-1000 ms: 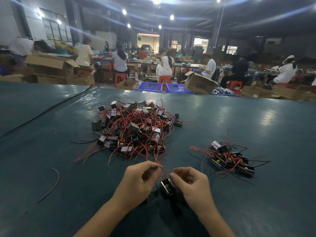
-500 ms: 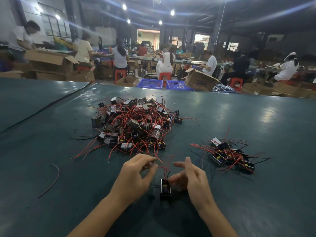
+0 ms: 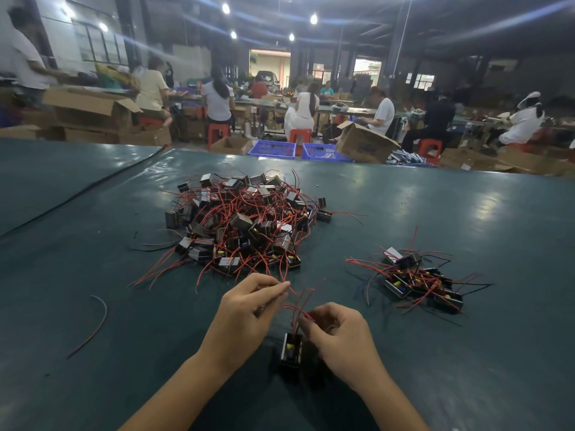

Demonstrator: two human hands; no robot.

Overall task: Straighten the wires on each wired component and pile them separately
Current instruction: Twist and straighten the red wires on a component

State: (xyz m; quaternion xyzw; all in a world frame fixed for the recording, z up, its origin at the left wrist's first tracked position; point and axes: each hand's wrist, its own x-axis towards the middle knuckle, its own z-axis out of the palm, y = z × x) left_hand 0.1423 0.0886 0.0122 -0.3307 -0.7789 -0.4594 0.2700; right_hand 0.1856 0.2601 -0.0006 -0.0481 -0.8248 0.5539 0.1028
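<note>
A small black box component (image 3: 291,353) with a yellow part inside stands on the green table between my hands, its red wires (image 3: 298,303) rising from it. My left hand (image 3: 249,309) pinches the tip of one red wire at the upper left. My right hand (image 3: 339,337) pinches the wires close above the component. A big tangled pile of the same components (image 3: 245,222) lies behind my hands. A smaller pile of components (image 3: 417,281) lies to the right.
A loose wire (image 3: 93,325) lies on the green table (image 3: 466,368) at the left. A black seam (image 3: 84,188) runs across the table's far left. Beyond the far edge are cardboard boxes (image 3: 361,141), blue crates (image 3: 273,148) and seated people.
My right hand, open half a second ago, has closed on the wires above the component. My left hand has pulled one red wire out up and left. The component stays upright on the table.
</note>
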